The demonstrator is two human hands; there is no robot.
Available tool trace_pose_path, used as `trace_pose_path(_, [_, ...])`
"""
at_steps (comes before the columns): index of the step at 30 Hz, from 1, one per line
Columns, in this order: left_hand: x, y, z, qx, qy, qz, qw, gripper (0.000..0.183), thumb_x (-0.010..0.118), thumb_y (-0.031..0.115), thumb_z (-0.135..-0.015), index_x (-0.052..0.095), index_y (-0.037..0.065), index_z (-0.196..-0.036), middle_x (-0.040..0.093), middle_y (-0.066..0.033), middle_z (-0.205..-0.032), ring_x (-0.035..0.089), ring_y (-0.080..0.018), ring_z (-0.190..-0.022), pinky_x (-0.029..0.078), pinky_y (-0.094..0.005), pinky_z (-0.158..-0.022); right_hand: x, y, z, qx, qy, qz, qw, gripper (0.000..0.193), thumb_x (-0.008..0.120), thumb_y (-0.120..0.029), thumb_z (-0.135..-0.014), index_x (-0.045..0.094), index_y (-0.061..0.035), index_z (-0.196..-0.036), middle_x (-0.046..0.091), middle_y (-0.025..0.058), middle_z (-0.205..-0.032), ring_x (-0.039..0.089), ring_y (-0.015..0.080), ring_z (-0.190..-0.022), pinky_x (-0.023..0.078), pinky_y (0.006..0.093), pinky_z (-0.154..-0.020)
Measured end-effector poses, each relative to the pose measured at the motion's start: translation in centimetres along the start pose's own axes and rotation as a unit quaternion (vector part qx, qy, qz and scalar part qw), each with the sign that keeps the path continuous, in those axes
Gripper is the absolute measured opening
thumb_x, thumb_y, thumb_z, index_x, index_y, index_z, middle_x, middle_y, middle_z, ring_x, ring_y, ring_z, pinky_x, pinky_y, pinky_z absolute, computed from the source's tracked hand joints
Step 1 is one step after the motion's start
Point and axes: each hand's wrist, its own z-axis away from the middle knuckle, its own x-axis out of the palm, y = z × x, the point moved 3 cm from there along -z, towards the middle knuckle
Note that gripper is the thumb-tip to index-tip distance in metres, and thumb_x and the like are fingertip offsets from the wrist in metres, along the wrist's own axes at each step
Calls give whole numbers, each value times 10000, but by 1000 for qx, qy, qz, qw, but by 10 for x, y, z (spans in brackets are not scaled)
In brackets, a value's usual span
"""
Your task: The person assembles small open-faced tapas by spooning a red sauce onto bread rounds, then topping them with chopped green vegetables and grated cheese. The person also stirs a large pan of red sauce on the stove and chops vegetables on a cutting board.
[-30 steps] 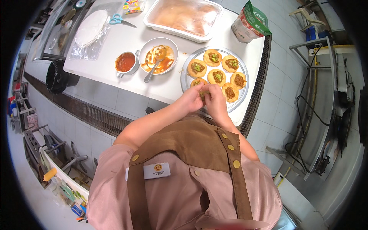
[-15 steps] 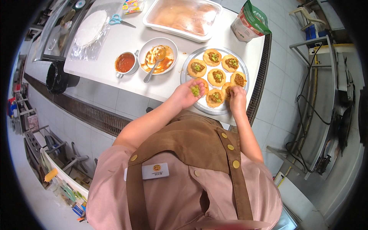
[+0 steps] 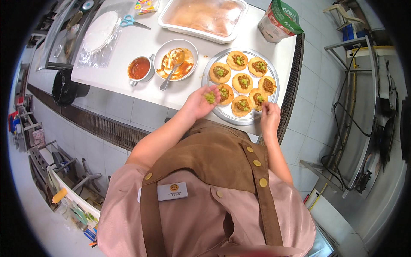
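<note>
On the white surface (image 3: 128, 68) in front of you sits a round metal tray (image 3: 222, 115) holding seven small round pastry bases (image 3: 243, 81), each topped with brownish filling and a bit of green. Your left hand (image 3: 201, 100) is cupped palm up at the tray's near left edge, fingers curled around a small heap of chopped green topping (image 3: 209, 97); it lies just beside the nearest left pastry. Your right hand (image 3: 269, 115) hovers over the tray's near right edge, fingertips bunched together and pointing down toward the pastry there; you cannot tell whether they pinch anything.

Left of the tray stands a white bowl (image 3: 165, 53) smeared with orange sauce, a metal spoon (image 3: 172, 70) leaning in it with its handle toward you. Just left of the bowl is a small cup of red sauce (image 3: 139, 68). Farther back lies a large white rectangular tray (image 3: 171, 23) of pale dough or batter under a clear film. A green and white bag (image 3: 278, 19) stands at the far right corner, near the round tray. Blue-handled scissors (image 3: 130, 21) lie at the far left, beside a round flat sheet wrapped in clear plastic (image 3: 99, 32).

You wear a pink shirt and a brown apron (image 3: 214, 162) with a name badge.
</note>
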Motion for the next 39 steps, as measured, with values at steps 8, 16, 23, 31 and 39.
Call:
trace_pose_path(8, [2, 2, 5, -2, -9, 0, 1000, 435, 380, 342, -1040, 526, -10, -1249, 582, -181, -1158, 593, -277, -1053, 508, -400, -949, 31, -1, 35, 1, -82, 58, 995, 129, 662, -67, -816, 617, -13, -925, 577, 166, -908, 534, 356, -913, 419, 439, -829])
trace_pose_path(16, [8, 1, 14, 18, -37, -30, 999, 512, 319, 406, -1043, 493, -4, -1296, 557, -180, -1239, 575, -290, -1108, 480, -431, -988, 26, -8, 30, 12, -74, 96, 993, 102, 635, -29, -799, 588, -11, -888, 570, 170, -906, 530, 357, -906, 417, 441, -819])
trace_pose_path(23, [21, -24, 4, -7, -125, -83, 989, 459, 368, 402, -1036, 489, 11, -1245, 574, -132, -1170, 587, -242, -1065, 496, -371, -947, 32, -88, 1, -44, -124, -198, 971, 170, 633, -24, -812, 592, -12, -977, 564, 156, -965, 550, 336, -903, 456, 407, -810])
trace_pose_path(31, [38, -41, 11, 14, -86, -83, 993, 441, 358, 421, -1035, 495, 54, -1236, 565, -80, -1207, 566, -195, -1101, 480, -336, -970, 40, -126, -9, -127, -139, -118, 975, 263, 664, -40, -799, 598, 8, -1049, 561, 177, -1015, 546, 378, -960, 453, 431, -861])
trace_pose_path(39, [33, -40, 6, 4, -47, -71, 996, 458, 313, 423, -1046, 512, 50, -1225, 572, -90, -1183, 553, -216, -1108, 454, -362, -989, 43, -117, -12, -128, -149, -219, 956, 157, 626, 36, -813, 622, 8, -968, 620, 101, -926, 605, 243, -866, 496, 341, -755])
